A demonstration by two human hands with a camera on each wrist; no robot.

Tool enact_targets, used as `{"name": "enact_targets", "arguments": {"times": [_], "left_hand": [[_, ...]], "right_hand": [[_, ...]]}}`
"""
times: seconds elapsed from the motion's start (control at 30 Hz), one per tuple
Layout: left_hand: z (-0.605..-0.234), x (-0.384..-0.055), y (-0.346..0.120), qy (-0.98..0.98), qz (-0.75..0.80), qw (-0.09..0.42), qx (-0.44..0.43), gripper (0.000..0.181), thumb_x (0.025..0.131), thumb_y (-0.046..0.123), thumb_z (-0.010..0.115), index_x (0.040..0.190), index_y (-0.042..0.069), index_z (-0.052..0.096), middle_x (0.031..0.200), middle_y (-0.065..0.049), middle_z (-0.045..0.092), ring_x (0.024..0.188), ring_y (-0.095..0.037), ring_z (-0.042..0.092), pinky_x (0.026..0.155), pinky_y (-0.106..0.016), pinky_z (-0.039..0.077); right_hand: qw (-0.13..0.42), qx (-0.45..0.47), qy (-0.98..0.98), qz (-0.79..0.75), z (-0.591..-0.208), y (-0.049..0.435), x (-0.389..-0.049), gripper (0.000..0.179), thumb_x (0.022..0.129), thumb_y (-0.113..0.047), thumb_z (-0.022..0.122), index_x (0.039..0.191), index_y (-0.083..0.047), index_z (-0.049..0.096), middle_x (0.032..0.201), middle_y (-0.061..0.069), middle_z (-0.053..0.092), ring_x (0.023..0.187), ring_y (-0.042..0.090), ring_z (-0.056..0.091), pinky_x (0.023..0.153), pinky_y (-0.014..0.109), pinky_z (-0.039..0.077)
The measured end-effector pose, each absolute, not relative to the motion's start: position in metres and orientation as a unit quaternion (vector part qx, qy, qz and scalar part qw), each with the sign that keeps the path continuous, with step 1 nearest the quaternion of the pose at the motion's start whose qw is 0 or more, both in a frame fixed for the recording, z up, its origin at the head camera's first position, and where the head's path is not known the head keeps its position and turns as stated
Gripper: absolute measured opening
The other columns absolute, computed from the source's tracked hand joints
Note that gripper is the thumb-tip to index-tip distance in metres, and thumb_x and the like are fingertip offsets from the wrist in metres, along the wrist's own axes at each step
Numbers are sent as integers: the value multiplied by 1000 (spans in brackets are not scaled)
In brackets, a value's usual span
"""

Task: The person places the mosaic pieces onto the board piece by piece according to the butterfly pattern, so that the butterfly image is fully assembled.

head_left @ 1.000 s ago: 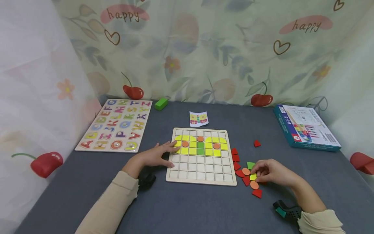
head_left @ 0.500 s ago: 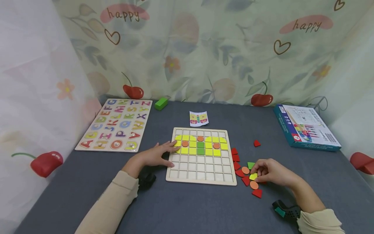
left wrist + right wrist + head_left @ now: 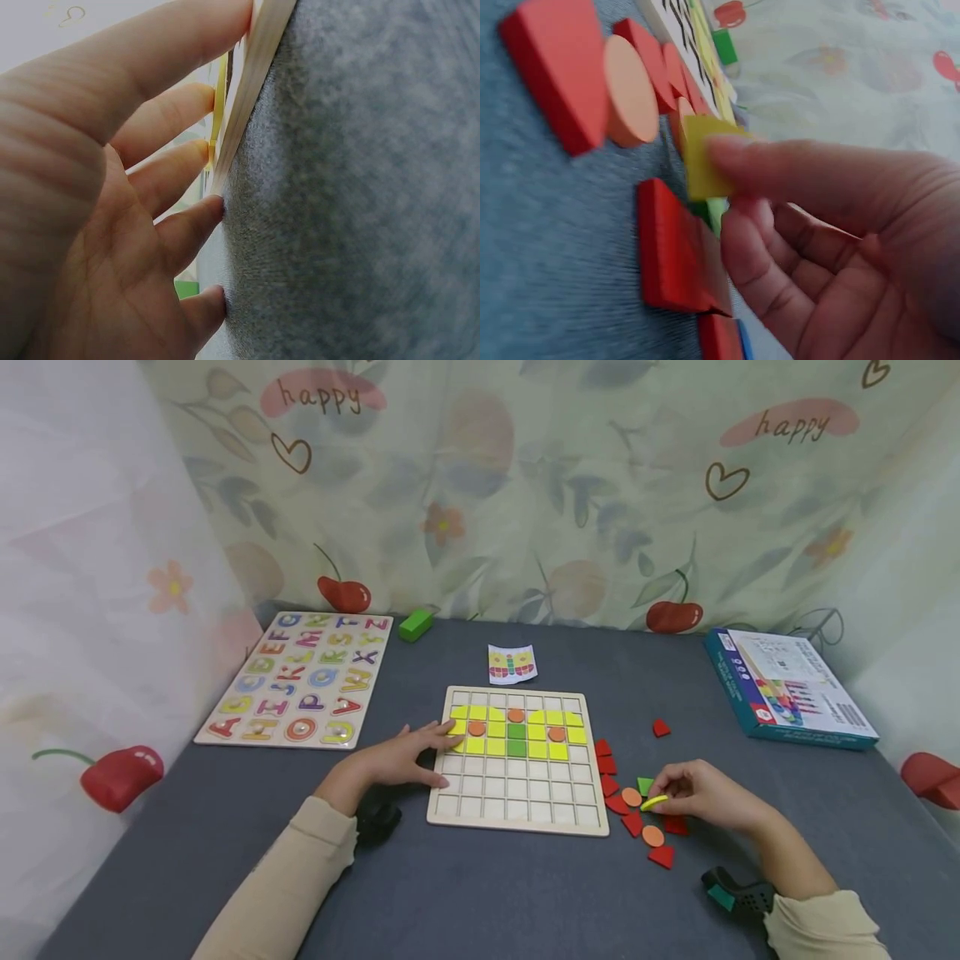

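A wooden grid board [image 3: 517, 827] lies mid-table, with yellow, orange and green tiles set in its upper rows. My left hand [image 3: 401, 758] rests on the board's left edge, fingers spread and fairly straight; the left wrist view shows its fingertips against the wooden edge [image 3: 259, 71]. To the right of the board, my right hand [image 3: 701, 789] pinches a yellow tile [image 3: 700, 166] between thumb and fingers, tipped on edge above the loose pieces. Around it lie red pieces [image 3: 661, 857], orange discs [image 3: 652, 836] and a green tile [image 3: 645, 786].
A small printed pattern card [image 3: 512, 665] lies behind the board. An alphabet puzzle [image 3: 296, 681] is at the left, with a green block [image 3: 416, 625] beside its far corner. A boxed set [image 3: 795, 689] sits at the right. One red piece [image 3: 661, 727] lies apart from the pile.
My right hand has lifted the yellow tile from the pile and tilted it on edge, uncovering a red piece below. The left hand stays on the board's edge.
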State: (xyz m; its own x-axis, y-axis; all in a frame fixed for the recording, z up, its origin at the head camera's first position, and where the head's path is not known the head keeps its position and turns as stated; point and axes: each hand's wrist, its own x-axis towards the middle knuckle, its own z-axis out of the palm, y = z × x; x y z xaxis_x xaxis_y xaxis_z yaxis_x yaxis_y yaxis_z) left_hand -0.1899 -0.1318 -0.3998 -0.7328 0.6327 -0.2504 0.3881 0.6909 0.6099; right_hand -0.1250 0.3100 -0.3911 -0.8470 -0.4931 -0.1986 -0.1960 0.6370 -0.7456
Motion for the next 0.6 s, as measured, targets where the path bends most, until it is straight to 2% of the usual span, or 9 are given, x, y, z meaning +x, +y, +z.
{"name": "enact_targets", "arguments": {"times": [0.13, 0.4, 0.6], "left_hand": [[-400, -189, -131, 889, 273, 228, 287, 72, 82, 34, 70, 144, 17, 37, 157, -4, 15, 146, -29, 3, 114, -57, -3], [-399, -189, -131, 890, 274, 230, 282, 73, 82, 35, 70, 144, 17, 36, 157, -4, 15, 146, -28, 3, 114, -57, -3], [-397, -188, -131, 889, 278, 231, 280, 73, 82, 34, 70, 144, 17, 36, 157, -4, 15, 146, -27, 3, 114, -57, -4]], "right_hand": [[171, -160, 889, -393, -389, 305, -130, 22, 87, -23, 66, 95, -3, 64, 89, 12, 64, 68, 12, 55, 61, 22, 50], [136, -134, 896, -402, -384, 283, -146, 24, 86, -24, 67, 95, -2, 66, 89, 11, 64, 73, 18, 58, 66, 25, 53], [97, -120, 912, -380, -387, 265, -161, 20, 85, -22, 68, 92, -4, 70, 84, 7, 64, 70, 17, 51, 59, 23, 46]]}}
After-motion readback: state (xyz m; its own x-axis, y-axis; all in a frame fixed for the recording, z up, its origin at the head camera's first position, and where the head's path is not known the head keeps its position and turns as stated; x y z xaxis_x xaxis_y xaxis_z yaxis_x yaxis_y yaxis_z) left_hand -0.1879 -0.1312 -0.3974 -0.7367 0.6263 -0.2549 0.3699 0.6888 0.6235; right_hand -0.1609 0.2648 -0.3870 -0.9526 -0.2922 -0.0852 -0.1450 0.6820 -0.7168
